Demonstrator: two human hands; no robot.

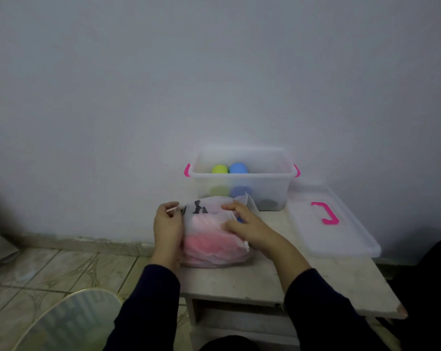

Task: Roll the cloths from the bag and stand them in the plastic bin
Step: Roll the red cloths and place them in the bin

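Two rolled cloths, green (219, 169) and blue (238, 167), upright in clear plastic bin (242, 176), left hand (166, 224) pinching translucent plastic bag (214, 245) edge, right hand (248, 226) fingers curled into its opening, pink cloth (206, 245) inside.

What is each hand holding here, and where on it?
Left hand pinches the plastic bag at its left top edge. Right hand has its fingers curled into the bag's mouth on the right; what they grip inside cannot be told.
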